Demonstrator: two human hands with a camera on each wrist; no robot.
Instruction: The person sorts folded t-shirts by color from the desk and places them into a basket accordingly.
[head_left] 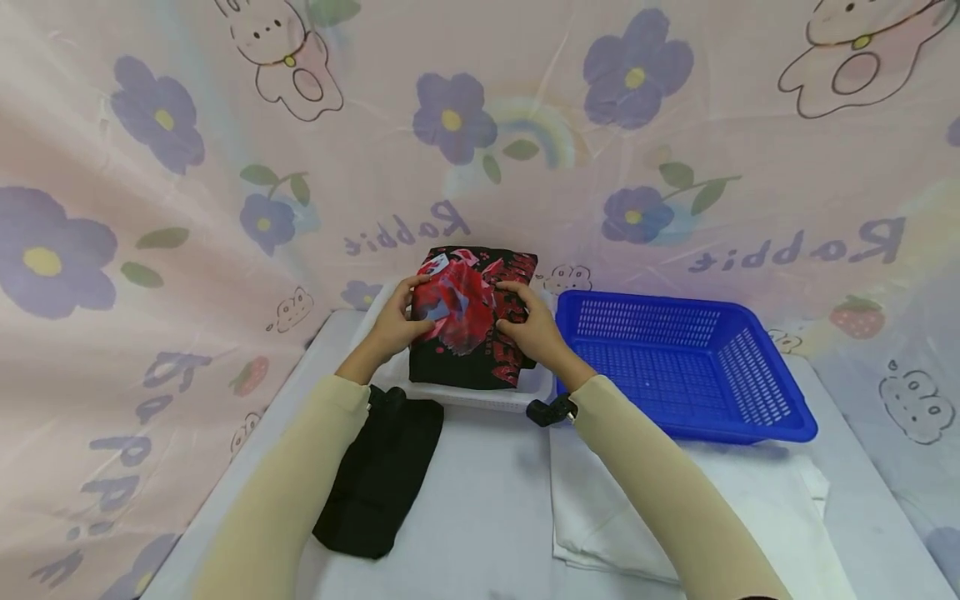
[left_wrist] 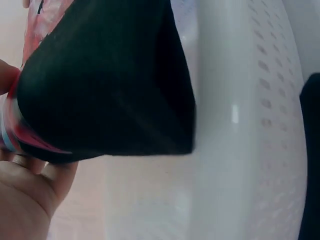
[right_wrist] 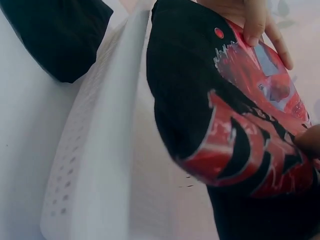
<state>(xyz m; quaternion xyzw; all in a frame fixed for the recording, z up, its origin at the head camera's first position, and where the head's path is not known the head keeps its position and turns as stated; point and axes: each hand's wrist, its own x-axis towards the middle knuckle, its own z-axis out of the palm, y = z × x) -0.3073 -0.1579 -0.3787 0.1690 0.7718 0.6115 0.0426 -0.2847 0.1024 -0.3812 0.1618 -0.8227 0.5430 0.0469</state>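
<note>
Both hands hold a folded black shirt (head_left: 465, 367) with a red graphic and red lettering. It is over a white basket (head_left: 480, 398). My left hand (head_left: 393, 327) grips the shirt's left side, thumb on the front. On the other side my right hand (head_left: 536, 329) pinches it near the lettering, its thumb also on the print. In the left wrist view the folded black cloth (left_wrist: 105, 85) bends at the lower edge above the basket's white rim (left_wrist: 222, 120). From the right wrist, the shirt (right_wrist: 185, 85) shows a layer of black cloth under the printed face.
A blue plastic basket (head_left: 780, 432) stands to the right of the white one. Folded black cloth (head_left: 382, 483) lies on the table in front at left. White folded cloth (head_left: 622, 525) lies at front right, partly under my right forearm. A patterned curtain (head_left: 525, 200) hangs behind.
</note>
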